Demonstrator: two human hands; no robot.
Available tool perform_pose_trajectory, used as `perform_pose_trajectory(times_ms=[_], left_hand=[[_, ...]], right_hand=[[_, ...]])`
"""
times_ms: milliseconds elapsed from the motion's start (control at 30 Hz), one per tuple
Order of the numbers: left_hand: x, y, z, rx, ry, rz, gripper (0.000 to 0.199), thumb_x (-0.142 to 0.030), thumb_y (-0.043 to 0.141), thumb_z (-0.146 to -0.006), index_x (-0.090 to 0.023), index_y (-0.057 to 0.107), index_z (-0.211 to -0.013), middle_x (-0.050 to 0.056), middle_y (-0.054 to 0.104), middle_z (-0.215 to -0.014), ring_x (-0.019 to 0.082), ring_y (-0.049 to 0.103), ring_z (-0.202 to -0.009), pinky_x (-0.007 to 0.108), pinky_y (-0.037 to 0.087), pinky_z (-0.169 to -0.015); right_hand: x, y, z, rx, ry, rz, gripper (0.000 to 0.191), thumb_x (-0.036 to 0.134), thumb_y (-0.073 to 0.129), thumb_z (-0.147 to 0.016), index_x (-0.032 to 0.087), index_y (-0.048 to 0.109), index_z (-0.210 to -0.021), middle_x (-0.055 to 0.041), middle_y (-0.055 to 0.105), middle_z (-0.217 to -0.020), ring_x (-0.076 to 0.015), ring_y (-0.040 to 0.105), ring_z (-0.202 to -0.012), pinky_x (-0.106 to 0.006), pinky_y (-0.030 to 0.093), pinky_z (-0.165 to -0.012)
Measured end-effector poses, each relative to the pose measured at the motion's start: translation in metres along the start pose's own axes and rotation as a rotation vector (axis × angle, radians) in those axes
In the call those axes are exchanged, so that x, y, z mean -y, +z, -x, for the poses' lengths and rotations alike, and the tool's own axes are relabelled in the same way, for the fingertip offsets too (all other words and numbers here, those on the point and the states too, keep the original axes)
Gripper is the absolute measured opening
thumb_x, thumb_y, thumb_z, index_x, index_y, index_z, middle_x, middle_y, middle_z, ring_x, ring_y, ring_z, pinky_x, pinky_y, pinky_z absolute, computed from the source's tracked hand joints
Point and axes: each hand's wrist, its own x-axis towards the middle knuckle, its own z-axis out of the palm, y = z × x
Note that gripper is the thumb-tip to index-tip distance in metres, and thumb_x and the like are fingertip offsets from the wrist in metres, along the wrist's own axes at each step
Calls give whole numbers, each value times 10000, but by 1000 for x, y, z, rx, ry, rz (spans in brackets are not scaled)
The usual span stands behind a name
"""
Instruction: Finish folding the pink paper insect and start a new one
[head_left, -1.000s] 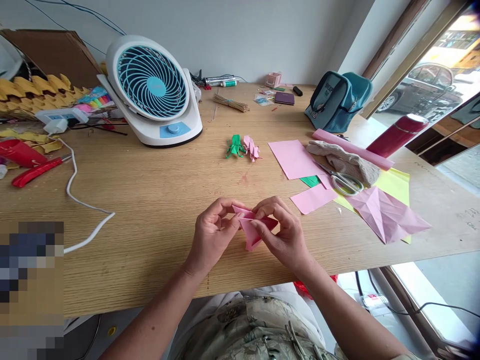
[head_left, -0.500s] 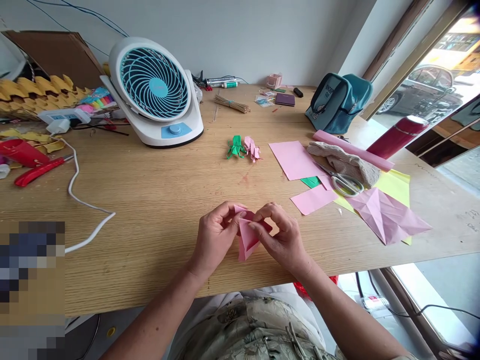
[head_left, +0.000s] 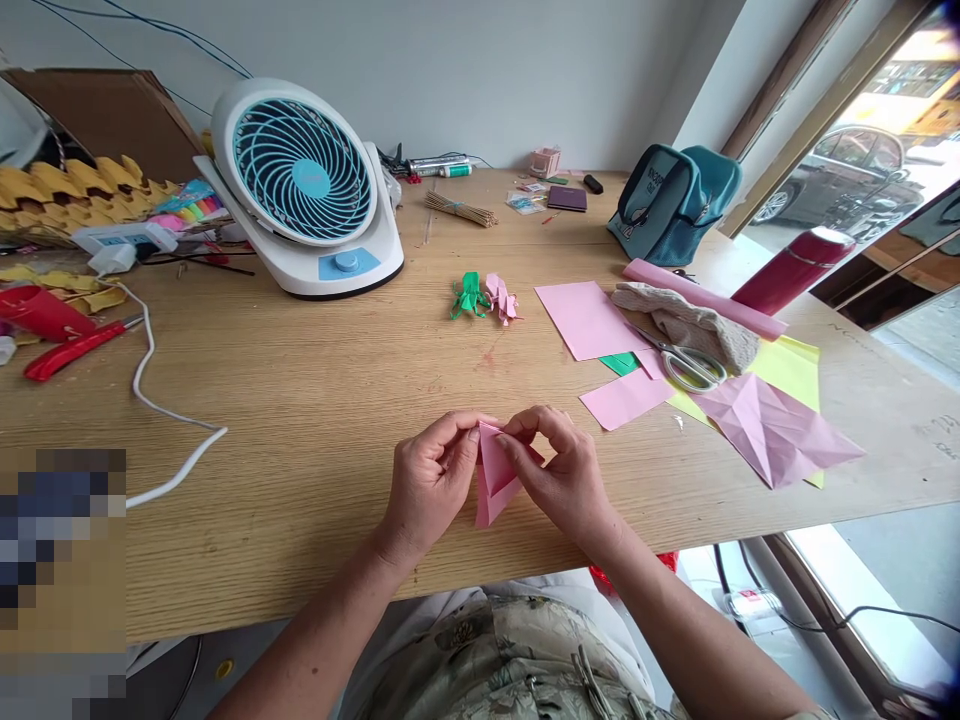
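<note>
A folded piece of pink paper [head_left: 495, 478] is held between my two hands near the front edge of the wooden table. My left hand [head_left: 431, 485] pinches its upper left corner between thumb and fingers. On the other side, my right hand [head_left: 564, 465] grips the upper right part, thumb in front and fingers partly hidden behind. The paper hangs with its lower tip pointing down, its folds slightly spread. Beyond the hands stand two small folded paper figures, one green [head_left: 470, 295] and one pink [head_left: 501, 298], side by side.
To the right lie pink sheets [head_left: 589, 318], scissors [head_left: 694, 370], a cloth glove [head_left: 690, 325], a creased pink sheet [head_left: 776, 430] and a red flask [head_left: 795, 270]. A fan [head_left: 304, 190] stands at the back left, a blue bag [head_left: 671, 205] at the back right. A white cable [head_left: 169, 400] runs along the left.
My left fingers have drawn the paper's upper left flap in, so the top edges now meet at a point. My right hand keeps its hold almost in place.
</note>
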Motion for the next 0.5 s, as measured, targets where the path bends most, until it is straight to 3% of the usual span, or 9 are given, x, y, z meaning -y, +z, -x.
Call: perform_pose_trajectory(times_ms=[500], left_hand=[[9,4,0,-11,-76,157,132,-314,636,-917,-205,707,-938,19,758,-920,142,703,-821,207,540,-739]], right_hand=[[-2,2,1,-19,-46,31,73,218,647,-894,237,607,-837,-1,667,-766,-179,557,-739,-355,405,-717]])
